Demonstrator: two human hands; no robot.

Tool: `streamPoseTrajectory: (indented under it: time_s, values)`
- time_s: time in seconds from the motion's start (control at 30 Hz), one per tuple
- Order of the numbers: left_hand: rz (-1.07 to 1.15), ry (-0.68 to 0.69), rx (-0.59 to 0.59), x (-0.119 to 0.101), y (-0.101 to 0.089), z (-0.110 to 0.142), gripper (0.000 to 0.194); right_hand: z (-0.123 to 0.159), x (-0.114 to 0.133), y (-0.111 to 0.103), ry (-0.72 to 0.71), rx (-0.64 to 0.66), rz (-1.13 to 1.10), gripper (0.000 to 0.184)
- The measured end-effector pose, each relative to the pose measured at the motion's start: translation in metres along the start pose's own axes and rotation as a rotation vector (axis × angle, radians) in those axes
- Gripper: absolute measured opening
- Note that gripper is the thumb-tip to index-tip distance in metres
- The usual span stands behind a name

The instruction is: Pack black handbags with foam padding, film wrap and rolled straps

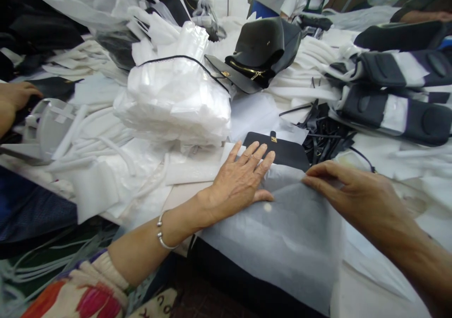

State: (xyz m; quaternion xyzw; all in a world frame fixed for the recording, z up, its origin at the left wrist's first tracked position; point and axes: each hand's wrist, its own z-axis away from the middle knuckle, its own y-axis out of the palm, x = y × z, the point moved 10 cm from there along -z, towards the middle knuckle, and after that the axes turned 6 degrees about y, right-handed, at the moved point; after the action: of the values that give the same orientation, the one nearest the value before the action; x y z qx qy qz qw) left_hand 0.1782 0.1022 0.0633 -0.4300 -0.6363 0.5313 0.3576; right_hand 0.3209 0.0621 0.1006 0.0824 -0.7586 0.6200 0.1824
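Note:
A flat black leather purse [282, 149] with a small gold clasp lies in front of me, its near part covered by a sheet of thin white wrapping paper [282, 233]. My left hand [243, 179], with a silver bangle at the wrist, lies flat and open on the paper where it meets the purse. My right hand [348, 191] pinches the paper's upper right edge between thumb and fingers.
A bundle of clear plastic bags [176, 92] sits behind my left hand. A black handbag [263, 50] with gold zip lies further back. Black-and-white wrapped bags [399, 106] stack at right. Another person's hand [16, 97] shows at far left. Foam sheets lie everywhere.

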Motion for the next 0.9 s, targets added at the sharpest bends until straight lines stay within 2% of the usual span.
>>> streamPoseTrajectory:
  time_s: [0.17,0.27,0.33,0.4,0.47,0.6,0.7,0.77,0.9]
  values:
    - [-0.003,-0.041,0.000,-0.001,0.003,-0.002,0.081,-0.001,-0.005,0.001,-0.032,-0.008,0.176,0.028]
    - [0.002,-0.047,0.015,-0.004,0.002,-0.004,0.079,0.007,0.024,-0.013,-0.146,-0.130,0.311,0.029]
    - [0.007,-0.042,0.018,-0.006,0.001,-0.004,0.079,0.019,0.050,-0.016,-0.215,-0.187,0.244,0.026]
    - [0.005,-0.033,0.010,-0.007,0.002,-0.004,0.076,0.031,0.069,-0.005,-0.254,-0.177,0.103,0.023]
    - [0.004,-0.025,0.000,-0.006,0.005,-0.002,0.073,0.041,0.079,0.018,-0.298,-0.129,0.026,0.026]
    - [0.034,-0.031,-0.004,-0.001,0.014,0.003,0.076,0.050,0.073,0.060,-0.333,-0.090,0.057,0.037]
    - [0.083,-0.032,0.025,0.001,0.013,0.003,0.071,0.049,0.066,0.068,-0.322,-0.079,0.069,0.037]
    - [0.074,-0.028,0.030,-0.002,0.004,0.001,0.061,0.048,0.066,0.067,-0.315,-0.080,0.073,0.035]
    - [-0.028,0.051,-0.003,-0.023,-0.011,-0.006,0.047,0.050,0.067,0.067,-0.297,-0.109,0.068,0.036]
